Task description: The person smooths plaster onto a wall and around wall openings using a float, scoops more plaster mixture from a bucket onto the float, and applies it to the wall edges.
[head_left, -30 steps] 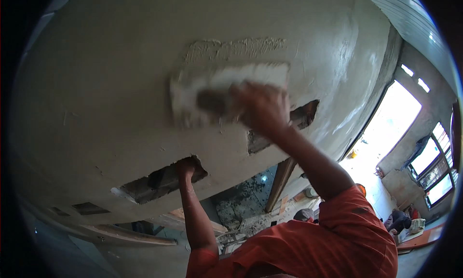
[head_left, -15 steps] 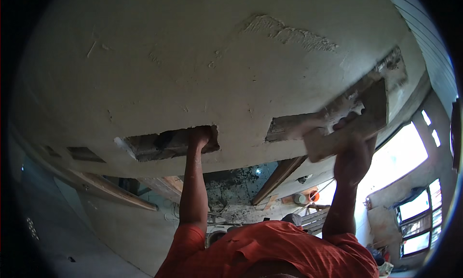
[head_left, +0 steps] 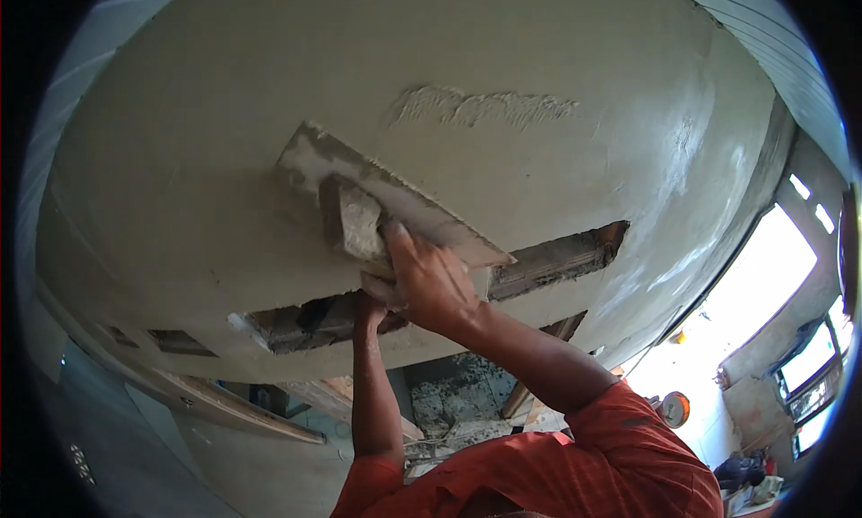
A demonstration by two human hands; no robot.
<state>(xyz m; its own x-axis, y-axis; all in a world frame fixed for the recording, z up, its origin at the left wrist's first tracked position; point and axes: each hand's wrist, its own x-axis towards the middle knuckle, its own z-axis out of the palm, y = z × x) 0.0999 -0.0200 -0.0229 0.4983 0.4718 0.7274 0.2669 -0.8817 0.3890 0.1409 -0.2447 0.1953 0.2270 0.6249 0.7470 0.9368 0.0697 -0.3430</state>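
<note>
Your right hand (head_left: 435,283), clasping the float (head_left: 391,195), swings from frame right to centre, returning work to the middle wall (head_left: 584,177); whether your left hand (head_left: 370,308) grips, I can't tell.

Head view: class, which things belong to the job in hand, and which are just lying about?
In the job: trowel, gripped by the right hand; wall with its rough plaster patch; wall opening around the partly hidden left hand.

Apparently lying about: orange container; floor debris.
</note>
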